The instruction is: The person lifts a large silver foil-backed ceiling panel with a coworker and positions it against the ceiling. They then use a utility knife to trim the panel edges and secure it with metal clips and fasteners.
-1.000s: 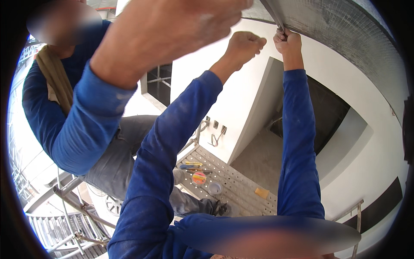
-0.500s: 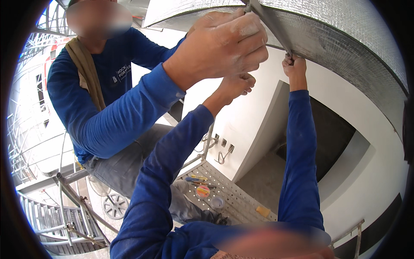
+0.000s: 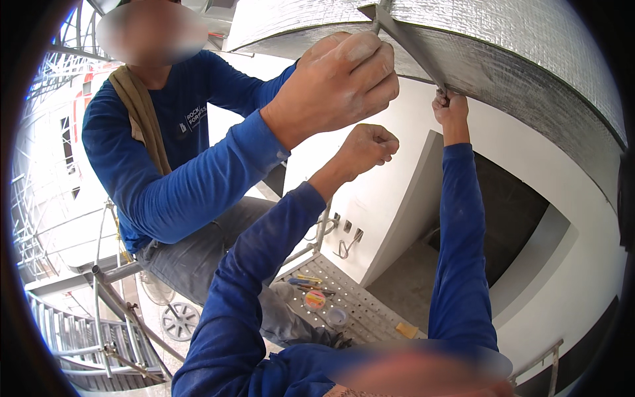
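My left hand (image 3: 365, 153) is raised in mid-air, fingers curled and closed; what they hold, if anything, is hidden. My right hand (image 3: 452, 114) reaches up at full arm's length, its fingers closed round a small dark metal piece (image 3: 449, 99) at the lower end of a grey metal bar (image 3: 413, 46). This bar runs across the underside of a silver foil-wrapped duct (image 3: 516, 92). Just above my left hand is a co-worker's dusty hand (image 3: 350, 86), fingers bent, below the bar's upper end. Whether it holds anything is hidden.
The co-worker (image 3: 165, 152), in a blue shirt, sits close on the left. Below lies a perforated scaffold platform (image 3: 357, 311) with tools (image 3: 307, 281), a round tub (image 3: 314, 299) and a yellow piece (image 3: 407, 329). Scaffold pipes (image 3: 119, 298) stand at lower left; white wall (image 3: 377, 198) lies beyond.
The co-worker's hand has dropped away from the bar's upper end, baring it. My left hand is slightly lower in the view. My right hand remains at the bar's lower end.
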Motion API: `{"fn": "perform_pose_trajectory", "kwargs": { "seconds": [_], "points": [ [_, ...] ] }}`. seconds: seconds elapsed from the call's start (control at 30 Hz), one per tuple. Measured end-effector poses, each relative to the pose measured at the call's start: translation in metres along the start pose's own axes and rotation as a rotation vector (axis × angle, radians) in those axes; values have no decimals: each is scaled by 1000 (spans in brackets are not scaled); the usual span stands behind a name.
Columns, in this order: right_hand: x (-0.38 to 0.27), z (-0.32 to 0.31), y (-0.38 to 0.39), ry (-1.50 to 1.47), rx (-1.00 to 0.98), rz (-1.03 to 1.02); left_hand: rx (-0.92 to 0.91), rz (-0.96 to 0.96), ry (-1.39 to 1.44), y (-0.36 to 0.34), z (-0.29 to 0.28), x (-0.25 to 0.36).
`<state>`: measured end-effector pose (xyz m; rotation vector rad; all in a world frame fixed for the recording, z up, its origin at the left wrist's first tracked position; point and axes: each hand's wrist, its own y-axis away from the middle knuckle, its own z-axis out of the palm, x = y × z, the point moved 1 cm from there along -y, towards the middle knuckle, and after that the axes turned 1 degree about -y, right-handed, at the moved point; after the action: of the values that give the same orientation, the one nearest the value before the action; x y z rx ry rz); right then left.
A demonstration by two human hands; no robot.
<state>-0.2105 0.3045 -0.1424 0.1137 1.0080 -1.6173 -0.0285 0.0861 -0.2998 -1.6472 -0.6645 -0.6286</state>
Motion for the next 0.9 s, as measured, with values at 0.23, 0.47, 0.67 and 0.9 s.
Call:
{"fn": "perform_pose_trajectory", "kwargs": {
  "seconds": [0.23, 0.47, 0.67, 0.9],
  "points": [
    [0, -1, -3, -18, -22, 15, 11, 8, -1, 7, 2, 6],
    [1, -1, -3, -24, -25, 16, 15, 2, 6, 9, 2, 6],
    [1, 0, -1, -18, -31, 17, 23, -1, -14, 11, 2, 8],
    [1, -4, -5, -17, -32, 15, 42, 14, -16, 9, 3, 11]
  ]
}}
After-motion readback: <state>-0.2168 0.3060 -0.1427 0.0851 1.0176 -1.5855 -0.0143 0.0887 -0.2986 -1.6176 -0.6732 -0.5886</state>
